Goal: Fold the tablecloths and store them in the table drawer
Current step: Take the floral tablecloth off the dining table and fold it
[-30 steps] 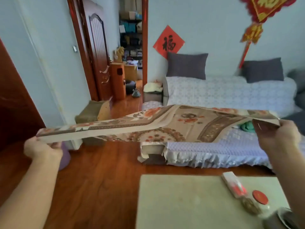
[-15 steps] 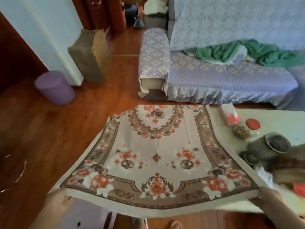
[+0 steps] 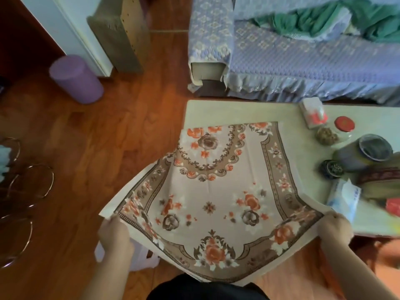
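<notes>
A beige tablecloth with orange and brown flowers is stretched between my hands. Its far end rests on the pale table; the near part hangs in the air over the table's left front corner. My left hand pinches the near left corner. My right hand pinches the near right corner. The cloth sags toward me in the middle. No drawer is visible.
Jars, a red-lidded container, tissue packs and other items crowd the table's right side. A sofa with a green cloth stands behind. On the wood floor are a purple stool, a box and metal-ringed stools.
I have lowered the cloth from chest height, stretched in the air, down onto the table. Its far end now lies on the tabletop. The view has tipped downward.
</notes>
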Motion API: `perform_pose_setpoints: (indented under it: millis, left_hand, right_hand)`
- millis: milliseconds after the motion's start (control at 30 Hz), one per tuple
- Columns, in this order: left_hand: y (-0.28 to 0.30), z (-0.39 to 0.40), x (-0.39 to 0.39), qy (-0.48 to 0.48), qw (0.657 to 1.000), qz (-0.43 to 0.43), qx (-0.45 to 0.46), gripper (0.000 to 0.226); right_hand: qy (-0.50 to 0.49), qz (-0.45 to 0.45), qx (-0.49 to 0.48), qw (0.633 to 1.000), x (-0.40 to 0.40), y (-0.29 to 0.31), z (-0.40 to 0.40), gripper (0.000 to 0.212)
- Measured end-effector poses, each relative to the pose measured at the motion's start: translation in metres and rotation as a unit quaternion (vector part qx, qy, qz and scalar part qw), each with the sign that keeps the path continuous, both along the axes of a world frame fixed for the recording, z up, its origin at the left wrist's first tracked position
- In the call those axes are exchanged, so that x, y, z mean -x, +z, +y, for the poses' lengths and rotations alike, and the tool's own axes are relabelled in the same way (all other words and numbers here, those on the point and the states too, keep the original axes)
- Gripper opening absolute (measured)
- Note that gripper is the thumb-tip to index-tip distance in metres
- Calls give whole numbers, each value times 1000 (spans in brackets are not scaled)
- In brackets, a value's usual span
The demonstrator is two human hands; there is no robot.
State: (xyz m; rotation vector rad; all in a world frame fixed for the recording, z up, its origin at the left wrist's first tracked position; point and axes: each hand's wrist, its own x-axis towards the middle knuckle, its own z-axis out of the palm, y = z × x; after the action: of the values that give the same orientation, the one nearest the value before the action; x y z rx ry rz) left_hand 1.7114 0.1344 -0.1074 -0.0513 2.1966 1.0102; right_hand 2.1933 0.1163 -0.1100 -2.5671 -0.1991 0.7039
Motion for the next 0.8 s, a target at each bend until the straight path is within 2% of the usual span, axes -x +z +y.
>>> perform_pose_setpoints:
  millis: [100, 167, 300, 400, 467, 633, 700, 800]
  left_hand:
    - [32, 6, -24, -127, 990, 46, -29, 25]
    - [62, 12, -55, -221, 969, 63, -90, 29]
    - [112, 9, -118, -362, 911, 61, -190, 25]
    - [142, 5, -153, -451, 849, 100, -258, 19]
    - [147, 4, -161, -466, 830, 113, -285, 20]
    - [140, 5, -161, -459, 829, 141, -286, 15]
    - [135, 3, -162, -460, 830, 160, -272, 24]
    - [134, -2, -166, -468, 821, 178, -273, 30]
  right_hand:
    - [58, -19, -79, 995, 42, 51, 18, 35]
    - [113, -36, -143, 983, 70, 84, 28, 35]
    - [299, -1, -245, 922, 145, 139, 45, 38]
    - [383, 4, -276, 881, 190, 148, 44, 40]
    - [408, -5, -297, 863, 212, 148, 42, 36]
    - [379, -35, -345, 858, 221, 141, 27, 17]
    - [386, -46, -364, 847, 224, 140, 19, 14]
    - [384, -28, -339, 858, 228, 136, 17, 14]
